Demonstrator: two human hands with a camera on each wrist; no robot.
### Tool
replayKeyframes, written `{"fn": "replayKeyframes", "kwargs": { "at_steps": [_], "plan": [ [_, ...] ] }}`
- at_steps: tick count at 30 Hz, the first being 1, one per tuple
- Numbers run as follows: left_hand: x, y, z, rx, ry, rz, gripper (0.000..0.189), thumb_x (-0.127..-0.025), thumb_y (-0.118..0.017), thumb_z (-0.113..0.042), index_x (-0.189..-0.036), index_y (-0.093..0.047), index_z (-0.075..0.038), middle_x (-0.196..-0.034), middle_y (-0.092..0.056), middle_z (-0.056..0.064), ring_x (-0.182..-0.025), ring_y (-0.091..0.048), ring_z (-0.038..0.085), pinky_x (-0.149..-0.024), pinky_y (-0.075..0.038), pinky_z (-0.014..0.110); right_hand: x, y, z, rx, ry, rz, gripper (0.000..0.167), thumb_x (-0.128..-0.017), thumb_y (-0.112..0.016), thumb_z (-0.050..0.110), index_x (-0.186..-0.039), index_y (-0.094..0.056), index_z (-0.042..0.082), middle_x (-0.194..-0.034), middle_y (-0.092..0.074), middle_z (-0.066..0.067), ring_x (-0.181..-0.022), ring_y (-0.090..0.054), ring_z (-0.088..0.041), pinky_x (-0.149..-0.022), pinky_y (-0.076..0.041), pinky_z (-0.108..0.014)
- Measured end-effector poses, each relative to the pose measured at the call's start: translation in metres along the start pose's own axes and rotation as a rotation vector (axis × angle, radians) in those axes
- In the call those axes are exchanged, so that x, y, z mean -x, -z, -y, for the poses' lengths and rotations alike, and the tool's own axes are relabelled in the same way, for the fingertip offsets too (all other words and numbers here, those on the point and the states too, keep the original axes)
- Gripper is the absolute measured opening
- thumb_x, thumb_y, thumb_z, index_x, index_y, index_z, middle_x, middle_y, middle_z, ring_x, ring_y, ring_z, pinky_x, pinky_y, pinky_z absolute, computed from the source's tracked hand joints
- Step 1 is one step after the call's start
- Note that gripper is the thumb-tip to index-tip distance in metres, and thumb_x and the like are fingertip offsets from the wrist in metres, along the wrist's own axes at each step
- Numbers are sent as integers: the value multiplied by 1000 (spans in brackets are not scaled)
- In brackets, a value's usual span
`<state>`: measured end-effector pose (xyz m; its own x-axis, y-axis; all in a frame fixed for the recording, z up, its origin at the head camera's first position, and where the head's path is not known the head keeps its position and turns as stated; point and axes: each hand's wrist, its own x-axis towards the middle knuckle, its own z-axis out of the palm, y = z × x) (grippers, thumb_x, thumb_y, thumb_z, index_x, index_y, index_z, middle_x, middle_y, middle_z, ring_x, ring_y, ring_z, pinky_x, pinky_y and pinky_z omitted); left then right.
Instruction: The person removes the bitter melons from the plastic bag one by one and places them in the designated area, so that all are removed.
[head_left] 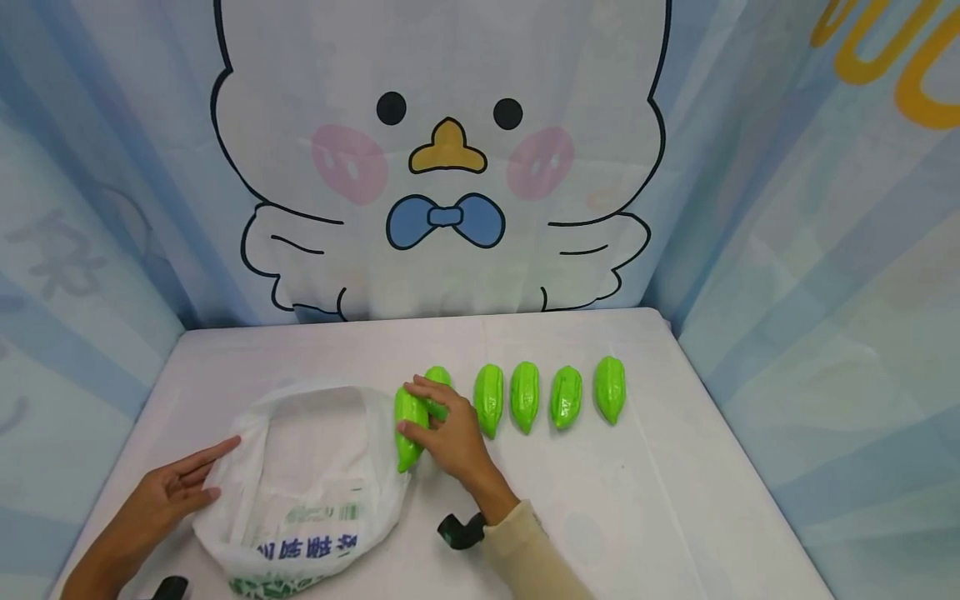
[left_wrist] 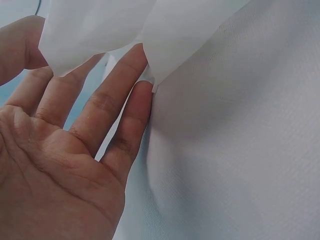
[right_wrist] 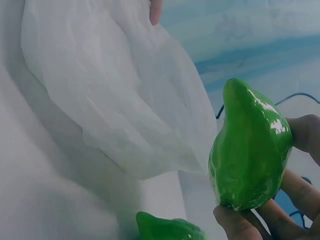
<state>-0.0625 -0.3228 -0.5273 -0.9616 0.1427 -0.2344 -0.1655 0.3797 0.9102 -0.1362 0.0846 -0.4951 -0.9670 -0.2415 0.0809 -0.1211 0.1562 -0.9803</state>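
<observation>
A white plastic bag (head_left: pixel 375 500) with green and blue print lies with its mouth spread wide on the table. My left hand (head_left: pixel 161 500) touches its left side, fingers fairly straight and thumb apart; in the left wrist view the bag's edge (left_wrist: pixel 100 30) covers some fingertips. Between thumb and fingers, my right hand (head_left: pixel 457 442) holds a glossy green fruit (head_left: pixel 408 417) with a tapered end, at the bag's right rim. The right wrist view shows this fruit (right_wrist: pixel 250 150) beside the bag's outer wall (right_wrist: pixel 115 100). Another green fruit (head_left: pixel 438 375) is partly hidden behind the right hand.
Several similar green fruits (head_left: pixel 524 396) stretch in a row to the right on the white table (head_left: pixel 637 500). Printed cloth (head_left: pixel 450 275) with a cartoon figure hangs behind the table, and blue cloth flanks both sides. Black wrist devices (head_left: pixel 461 531) show near the forearms.
</observation>
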Motion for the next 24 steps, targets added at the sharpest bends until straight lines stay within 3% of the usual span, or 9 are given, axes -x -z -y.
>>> {"fn": "replayKeyframes", "kwargs": {
  "at_steps": [8, 17, 24],
  "plan": [
    [0, 2, 0, -17, 33, 15, 66, -108, -65, -22, -167, -37, -16, -156, -39, -31, -116, -44, -30, -88, -53, 10, -4, 15, 1, 25, 7, -33, 53, -89, -86, 12, -140, -72, 17, -159, -55, -3, -154, -45, -26, -113, -51, -53],
    [-2, 3, 3, 6, -44, 9, 64, -108, -63, -15, -165, -36, -3, -140, -42, -46, -118, -45, -29, -88, -52, 8, -4, 29, 3, 13, 2, -29, 53, -91, -86, 12, -141, -70, 16, -160, -54, -5, -151, -48, -29, -113, -51, -50],
    [-2, 4, 4, 5, -20, 10, 65, -108, -64, -17, -166, -36, -6, -147, -42, -41, -118, -46, -29, -88, -53, 10, -6, 39, 3, 37, 0, -58, 54, -90, -86, 12, -141, -71, 17, -160, -54, -1, -152, -48, -27, -112, -52, -51]
  ]
}}
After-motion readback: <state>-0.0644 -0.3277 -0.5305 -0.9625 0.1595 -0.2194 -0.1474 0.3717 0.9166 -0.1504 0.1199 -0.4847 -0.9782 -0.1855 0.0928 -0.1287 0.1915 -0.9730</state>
